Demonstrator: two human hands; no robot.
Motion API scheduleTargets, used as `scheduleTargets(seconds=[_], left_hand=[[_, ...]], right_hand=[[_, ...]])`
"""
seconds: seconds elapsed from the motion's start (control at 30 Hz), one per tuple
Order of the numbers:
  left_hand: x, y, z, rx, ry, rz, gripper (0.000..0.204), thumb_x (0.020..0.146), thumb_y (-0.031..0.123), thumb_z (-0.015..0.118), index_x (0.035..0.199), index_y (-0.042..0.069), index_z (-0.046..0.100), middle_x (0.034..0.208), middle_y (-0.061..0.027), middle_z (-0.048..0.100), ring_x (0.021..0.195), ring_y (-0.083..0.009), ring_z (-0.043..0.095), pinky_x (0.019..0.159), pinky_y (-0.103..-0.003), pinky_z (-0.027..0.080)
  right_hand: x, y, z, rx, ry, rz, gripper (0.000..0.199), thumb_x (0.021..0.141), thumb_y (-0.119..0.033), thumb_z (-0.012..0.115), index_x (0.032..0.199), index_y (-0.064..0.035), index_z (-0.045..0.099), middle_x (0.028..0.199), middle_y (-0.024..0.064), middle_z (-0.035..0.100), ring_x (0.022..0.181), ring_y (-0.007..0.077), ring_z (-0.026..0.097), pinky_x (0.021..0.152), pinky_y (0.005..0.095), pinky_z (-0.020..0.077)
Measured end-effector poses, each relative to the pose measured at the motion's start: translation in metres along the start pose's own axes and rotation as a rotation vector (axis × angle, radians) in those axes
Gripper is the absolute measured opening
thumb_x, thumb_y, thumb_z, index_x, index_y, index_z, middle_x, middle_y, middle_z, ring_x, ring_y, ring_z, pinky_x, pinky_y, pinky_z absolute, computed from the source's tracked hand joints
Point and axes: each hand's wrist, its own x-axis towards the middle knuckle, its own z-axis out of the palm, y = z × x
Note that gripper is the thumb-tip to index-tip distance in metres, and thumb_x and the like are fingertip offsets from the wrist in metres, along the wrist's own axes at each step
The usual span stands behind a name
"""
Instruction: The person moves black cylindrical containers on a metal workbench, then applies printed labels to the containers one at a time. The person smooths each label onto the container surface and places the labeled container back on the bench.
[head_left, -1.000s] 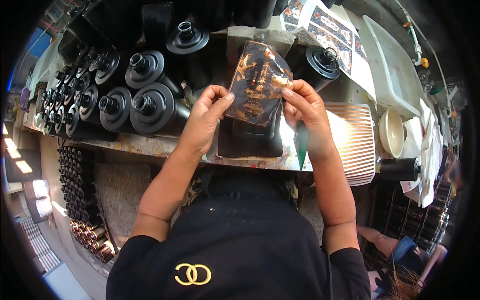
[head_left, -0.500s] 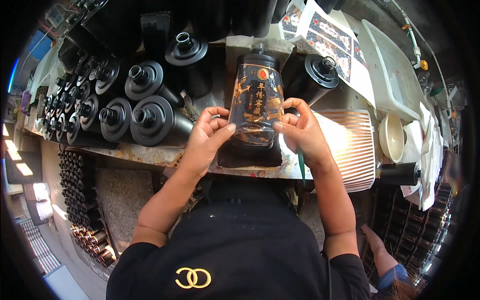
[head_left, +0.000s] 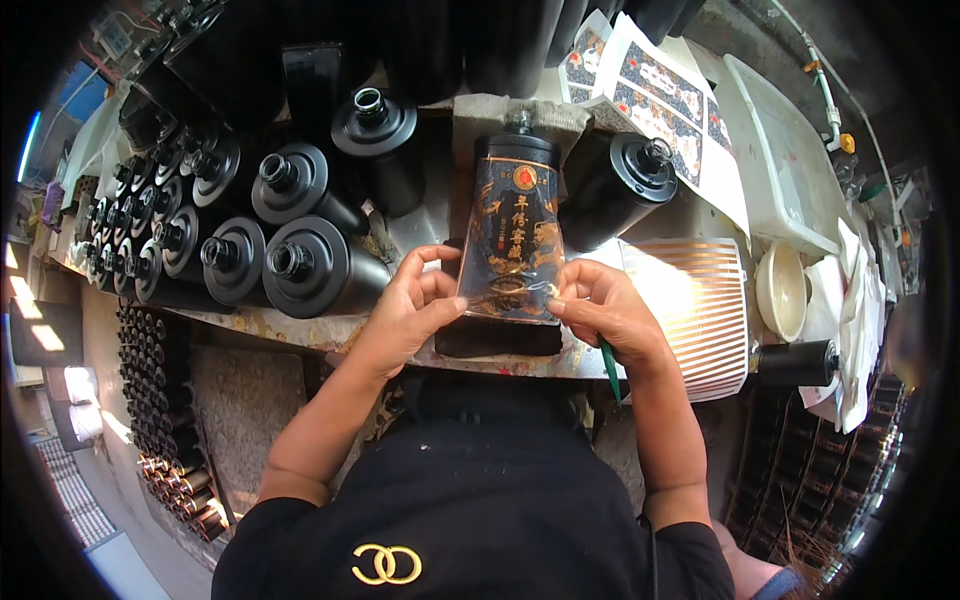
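A black bottle [head_left: 517,150] lies on its side at the middle of the bench, its neck pointing away from me. Over its body stretches a glossy, clear-edged decal film [head_left: 512,225] with a dark and gold pattern. My left hand [head_left: 415,305] is closed in a pinch on the film's near left corner. At the near right corner, my right hand [head_left: 605,305] pinches the film between thumb and fingers. A slim green pointed tool [head_left: 610,370] is tucked in that same hand and sticks out below the palm. Beneath the film's near edge sits a dark pad [head_left: 498,338].
Many black bottles [head_left: 305,262] lie at the left, necks facing me. Another black bottle [head_left: 620,190] rests just right of the work. Printed decal sheets [head_left: 660,100], a striped sheet [head_left: 690,320], a clear tub [head_left: 780,150] and a cream bowl [head_left: 780,290] stand at the right.
Both hands have drawn the film's near edge slightly toward me, and it lies smoother over the bottle. The whole view has shifted a little. The other person's limb at lower right has moved lower.
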Motion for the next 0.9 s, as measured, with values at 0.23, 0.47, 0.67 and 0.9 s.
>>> scheduleTargets(seconds=[0.23,0.47,0.67,0.9], left_hand=[[0.057,0.02,0.023,-0.227,0.051,0.1,0.063,0.093,0.041,0.061,0.136,0.002,0.037,0.124,-0.0106,0.051,0.113,-0.0145,0.05,0.097,-0.03,0.04],[0.087,0.026,0.029,-0.232,0.004,0.128,0.061,0.093,0.039,0.061,0.131,-0.003,0.04,0.115,-0.0109,0.058,0.104,-0.0155,0.058,0.09,-0.027,0.048],[0.091,0.019,0.033,-0.372,0.006,0.125,0.038,0.099,0.036,0.051,0.119,0.004,0.054,0.106,-0.0051,0.064,0.095,-0.0117,0.063,0.085,-0.027,0.052],[0.097,0.016,0.031,-0.352,0.023,0.15,0.039,0.099,0.037,0.049,0.12,0.004,0.054,0.107,-0.0057,0.064,0.095,-0.0122,0.063,0.085,-0.027,0.053]], right_hand=[[0.057,0.01,0.004,0.09,0.191,-0.114,0.048,0.094,-0.044,0.055,0.114,-0.0005,0.058,0.075,0.0016,0.057,0.048,0.0049,0.043,0.045,0.0204,0.0317],[0.082,0.002,0.015,-0.004,0.228,-0.249,0.057,0.093,-0.056,0.05,0.11,-0.0022,0.061,0.088,0.004,0.064,0.062,0.0094,0.058,0.054,0.0202,0.0416],[0.087,0.006,0.007,0.169,0.186,-0.172,0.048,0.093,-0.053,0.055,0.097,-0.0054,0.063,0.072,-0.0016,0.058,0.053,0.0041,0.047,0.046,0.0193,0.031],[0.085,-0.002,0.015,0.029,0.253,-0.198,0.048,0.093,-0.053,0.053,0.097,-0.0056,0.064,0.068,-0.0041,0.054,0.051,0.002,0.039,0.045,0.0188,0.028]])
